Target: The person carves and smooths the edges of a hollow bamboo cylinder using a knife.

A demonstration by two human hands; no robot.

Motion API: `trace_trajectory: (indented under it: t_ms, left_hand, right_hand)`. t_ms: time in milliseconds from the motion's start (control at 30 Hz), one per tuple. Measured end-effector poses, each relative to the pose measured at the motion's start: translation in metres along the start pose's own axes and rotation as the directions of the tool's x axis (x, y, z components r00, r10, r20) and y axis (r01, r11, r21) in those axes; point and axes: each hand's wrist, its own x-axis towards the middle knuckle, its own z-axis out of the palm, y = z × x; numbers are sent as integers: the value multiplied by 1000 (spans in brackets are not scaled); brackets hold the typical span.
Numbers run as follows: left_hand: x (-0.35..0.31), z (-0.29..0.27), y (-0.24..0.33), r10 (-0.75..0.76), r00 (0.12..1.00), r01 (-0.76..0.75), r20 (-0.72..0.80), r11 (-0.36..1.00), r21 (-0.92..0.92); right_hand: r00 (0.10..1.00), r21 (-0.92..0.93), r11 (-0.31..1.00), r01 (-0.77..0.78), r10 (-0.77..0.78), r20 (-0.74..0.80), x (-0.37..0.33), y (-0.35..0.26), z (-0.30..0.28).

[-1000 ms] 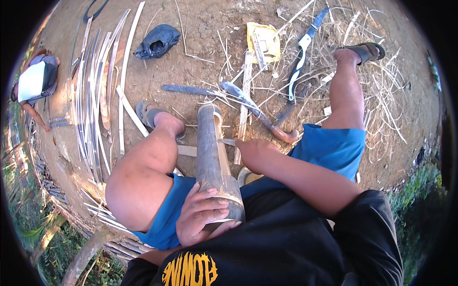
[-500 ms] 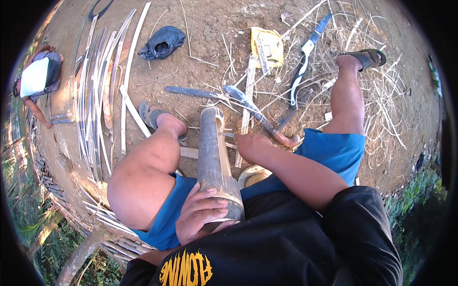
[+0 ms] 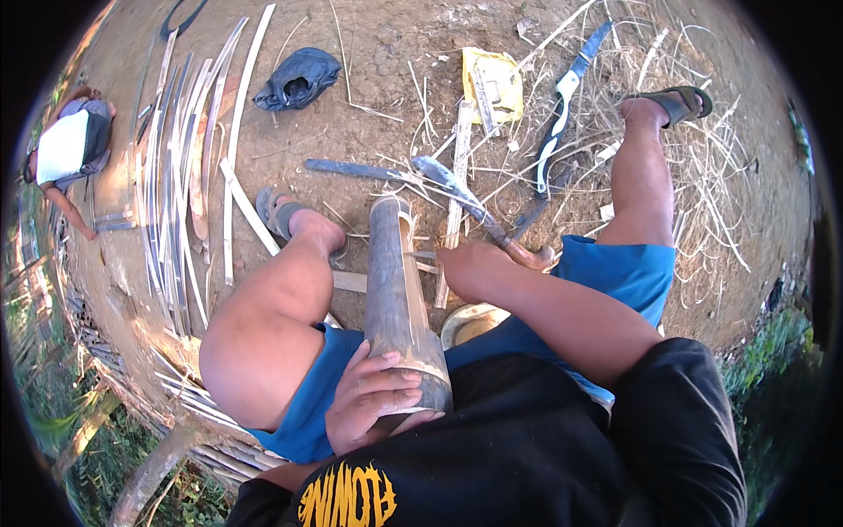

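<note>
A thick bamboo tube (image 3: 386, 290) stretches away from my body between my legs, with a long slot cut along its right side. My left hand (image 3: 373, 400) wraps round its near end, against my shirt. My right hand (image 3: 474, 268) is closed at the slot's right edge. From that fist a thin, pale blade (image 3: 423, 255), apparently a knife's, points left into the slot; its handle is hidden in my fingers. Just beyond my right hand lies a machete (image 3: 474, 204) with a curved wooden handle.
A saw (image 3: 562, 114) with a black and white handle lies farther right, beside a heap of shavings (image 3: 702, 167). Long bamboo strips (image 3: 180, 176), a black plastic bag (image 3: 299, 79) and a yellow wrapper (image 3: 492, 75) are on the dirt. Another person (image 3: 79, 136) crouches at far left.
My right hand and the blade have shifted slightly right and nearer me along the slot. My left hand keeps its hold on the bamboo tube.
</note>
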Motion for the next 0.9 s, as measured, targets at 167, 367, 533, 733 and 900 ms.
trace_trajectory:
  t_ms: [167, 367, 533, 733, 900]
  left_hand:
    - [0, 4, 2, 4, 1000, -4, -7, 1000, 2]
    - [1, 1, 1, -7, 1000, 7, -14, 1000, 0]
    - [-4, 3, -1, -6, 1000, 6, -8, 1000, -6]
    - [-4, -1, -1, -11, 1000, 11, -9, 1000, -14]
    - [-1, -2, -3, 7, 1000, -7, 10, 1000, -11]
  right_hand:
    - [998, 62, 997, -37, 40, -48, 12, 5, 10]
    - [1000, -6, 1000, -8, 8, -11, 10, 3, 0]
    - [998, 0, 999, -48, 48, -50, 24, 7, 10]
    - [998, -9, 999, -49, 48, -34, 20, 2, 10]
    - [992, 30, 997, -65, 68, -107, 37, 1, 16]
